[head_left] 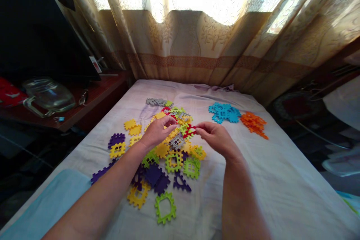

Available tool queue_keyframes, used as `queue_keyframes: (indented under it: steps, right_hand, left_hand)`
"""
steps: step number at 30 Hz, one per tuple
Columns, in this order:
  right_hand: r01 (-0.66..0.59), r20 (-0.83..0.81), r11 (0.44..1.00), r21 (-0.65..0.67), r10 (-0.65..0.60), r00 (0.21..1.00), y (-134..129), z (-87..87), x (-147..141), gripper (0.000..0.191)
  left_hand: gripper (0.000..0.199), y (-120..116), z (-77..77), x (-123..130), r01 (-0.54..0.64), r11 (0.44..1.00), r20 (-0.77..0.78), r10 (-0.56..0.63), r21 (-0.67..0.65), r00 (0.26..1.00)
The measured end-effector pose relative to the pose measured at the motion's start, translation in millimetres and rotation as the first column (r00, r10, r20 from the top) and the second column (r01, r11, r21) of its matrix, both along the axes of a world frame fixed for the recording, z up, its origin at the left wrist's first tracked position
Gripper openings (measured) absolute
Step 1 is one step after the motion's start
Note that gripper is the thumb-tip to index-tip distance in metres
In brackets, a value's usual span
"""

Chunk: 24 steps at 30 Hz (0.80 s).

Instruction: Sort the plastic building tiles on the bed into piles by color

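Observation:
Many flat toothed plastic pieces in yellow, green, purple, grey and red lie in a loose heap on the white sheet. My right hand (212, 135) pinches a red piece (190, 131) at the heap's right side. Over the heap's upper middle is my left hand (160, 130), its fingers curled together; what they hold, if anything, is too small to tell. Below the hands are a grey window piece (177, 141) and a green frame piece (192, 167). Nearest to me lies another green frame (165, 207).
Blue pieces (224, 113) and orange pieces (253, 123) form separate piles at the right. A light blue cloth (56, 202) lies at the lower left. Beyond the bed's left edge, a glass jug (49, 95) lies on a dark red table (97, 99) beside a black screen (42, 33).

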State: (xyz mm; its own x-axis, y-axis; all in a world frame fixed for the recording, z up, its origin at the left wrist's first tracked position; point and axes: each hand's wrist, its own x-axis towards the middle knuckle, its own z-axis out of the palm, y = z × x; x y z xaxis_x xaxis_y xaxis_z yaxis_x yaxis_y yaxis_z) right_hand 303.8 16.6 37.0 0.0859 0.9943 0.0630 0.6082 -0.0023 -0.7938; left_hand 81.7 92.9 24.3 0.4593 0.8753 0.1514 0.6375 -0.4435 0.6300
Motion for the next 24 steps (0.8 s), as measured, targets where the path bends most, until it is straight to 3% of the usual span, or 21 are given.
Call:
queue_keyframes:
  steps: [3, 8, 15, 20, 24]
  right_hand:
    - [0.235, 0.054, 0.972, -0.022, -0.234, 0.971, -7.1, -8.3, 41.3, 0.031]
    - [0.516, 0.203, 0.856, -0.037, -0.499, 0.842, -16.8, -29.2, 87.8, 0.031]
    - [0.558, 0.413, 0.815, -0.153, -0.461, 0.786, -15.1, -41.2, 97.0, 0.032]
    - [0.629, 0.477, 0.772, -0.087, -0.523, 0.707, -13.6, -34.9, 92.6, 0.041]
    - [0.588, 0.424, 0.808, -0.030, -0.522, 0.740, -9.7, -25.7, 78.1, 0.040]
  left_hand:
    - [0.023, 22.9, -6.7, -5.1, -0.091, 0.989, -0.224, 0.115, 0.113, 0.968]
    - [0.032, 48.1, -19.4, -4.9, -0.094, 0.984, -0.341, 0.142, 0.153, 0.929]
    - [0.027, 58.2, -26.8, 0.2, -0.088, 0.987, -0.423, 0.136, 0.133, 0.896]
    - [0.019, 61.9, -28.8, -1.9, -0.125, 0.986, -0.382, 0.157, 0.107, 0.911]
    - [0.014, 60.8, -28.2, -4.0, -0.155, 0.984, -0.286, 0.175, 0.090, 0.942]
